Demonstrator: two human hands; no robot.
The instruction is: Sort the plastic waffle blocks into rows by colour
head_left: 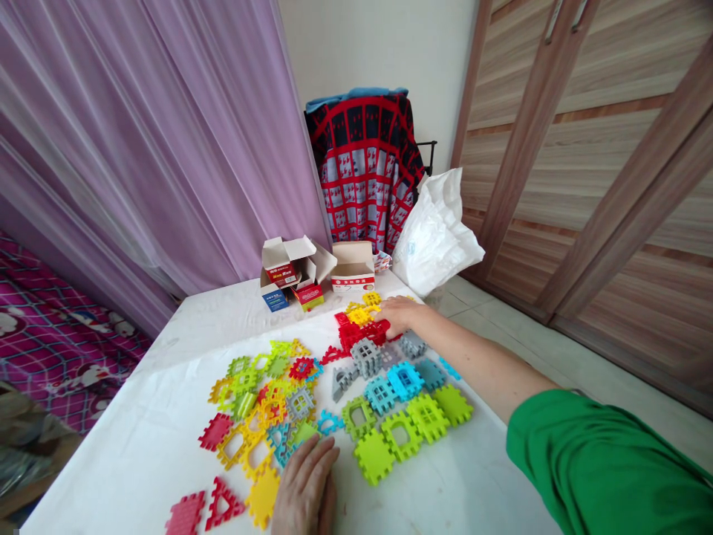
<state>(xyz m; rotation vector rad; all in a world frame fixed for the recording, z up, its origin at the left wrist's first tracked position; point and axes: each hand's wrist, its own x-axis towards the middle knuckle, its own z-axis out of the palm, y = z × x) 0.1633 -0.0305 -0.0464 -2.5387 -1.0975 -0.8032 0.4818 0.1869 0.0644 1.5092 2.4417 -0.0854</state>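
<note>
My left hand point(306, 483) rests on the table at the near edge, fingers extended and slightly bent, holding nothing I can see. Its fingertips are close to a lime-green tile and a yellow tile point(263, 496). At the far side my right hand point(396, 316) reaches over yellow interlocking tiles point(362, 313) and red tiles point(356, 336), its fingers stretched out; their undersides are hidden. In front of that hand lie grey tiles point(366, 358), blue tiles point(405, 380) and a row of lime-green tiles point(402, 435). A mixed pile of tiles point(272, 407) spreads to the left.
Opened cardboard boxes point(353, 269) stand at the table's back edge. A white plastic bag point(434, 238) leans at the back right corner. Two red tiles point(223, 504) lie at the front left. Beyond are a purple curtain point(212, 148) and a wooden wardrobe point(584, 171).
</note>
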